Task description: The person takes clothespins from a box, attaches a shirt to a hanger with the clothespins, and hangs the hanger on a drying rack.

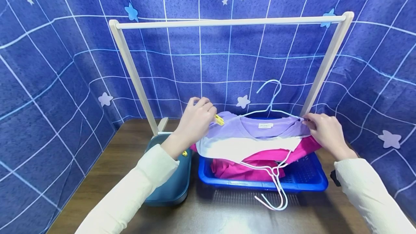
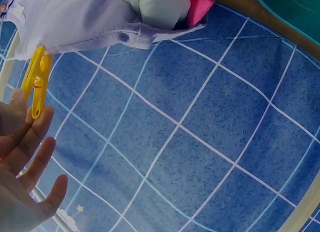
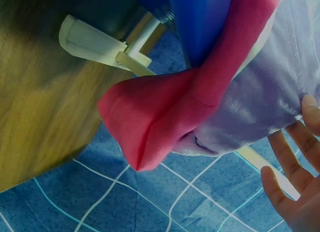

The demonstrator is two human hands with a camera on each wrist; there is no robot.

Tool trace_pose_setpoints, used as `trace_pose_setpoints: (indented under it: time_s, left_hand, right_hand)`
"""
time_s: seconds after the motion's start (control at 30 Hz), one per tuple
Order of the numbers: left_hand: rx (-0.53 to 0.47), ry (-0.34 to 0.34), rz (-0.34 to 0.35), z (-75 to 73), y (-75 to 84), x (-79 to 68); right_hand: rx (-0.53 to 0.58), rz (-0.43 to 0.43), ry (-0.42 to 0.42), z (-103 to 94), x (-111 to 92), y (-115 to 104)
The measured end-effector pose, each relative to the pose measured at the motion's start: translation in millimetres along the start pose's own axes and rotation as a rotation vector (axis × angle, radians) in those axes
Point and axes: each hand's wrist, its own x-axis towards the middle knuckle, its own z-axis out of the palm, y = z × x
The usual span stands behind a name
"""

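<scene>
A lilac shirt point(image 1: 221, 133), white and bright pink lower down, lies bunched over the blue basket. A light blue hanger point(image 1: 271, 108) sits in its neckline, hook upward. My left hand point(image 1: 196, 116) pinches a yellow clothespin point(image 1: 219, 120) at the shirt's left shoulder. In the left wrist view the tip of this clothespin point(image 2: 37, 81) overlaps the lilac edge, and the other fingers are spread. At the opposite shoulder my right hand point(image 1: 326, 131) pinches the fabric between thumb and fingers. The right wrist view shows a pink sleeve point(image 3: 155, 117) hanging beside the lilac cloth point(image 3: 240, 117).
The blue basket point(image 1: 234, 182) also holds pink cloth point(image 1: 224, 170). Two pale hangers point(image 1: 276, 181) lie across its front rim, hooks toward me. A teal bin point(image 1: 169, 194) with a yellow clothespin point(image 1: 185, 153) stands left. Behind rises a rack with a white bar point(image 1: 227, 22).
</scene>
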Motion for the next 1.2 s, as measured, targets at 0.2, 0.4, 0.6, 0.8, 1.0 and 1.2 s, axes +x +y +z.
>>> trace_pose_setpoints:
  time_s: [0.2, 0.4, 0.6, 0.8, 1.0, 1.2]
  left_hand:
    - [0.027, -0.011, 0.015, 1.9, 4.1, 2.6]
    - [0.067, -0.021, 0.029, 4.1, 8.1, 4.1]
    - [0.063, -0.080, 0.036, 7.0, 11.5, 3.9]
    - [0.069, -0.075, 0.011, 9.9, 11.8, 2.2]
    - [0.024, -0.064, -0.035, 13.4, 9.8, -2.2]
    - [-0.015, -0.064, -0.058, 14.9, 7.3, -5.9]
  right_hand:
    - [0.001, 0.000, 0.007, 0.4, -1, 0]
    - [0.000, -0.001, 0.010, 0.8, -2, 0]
    - [0.000, -0.009, 0.018, 1.3, -2, 2]
    - [0.004, -0.008, 0.007, 1.2, -2, 2]
    - [0.012, 0.029, -0.029, 1.1, -3, 5]
    - [0.012, 0.052, -0.057, 2.5, -7, 14]
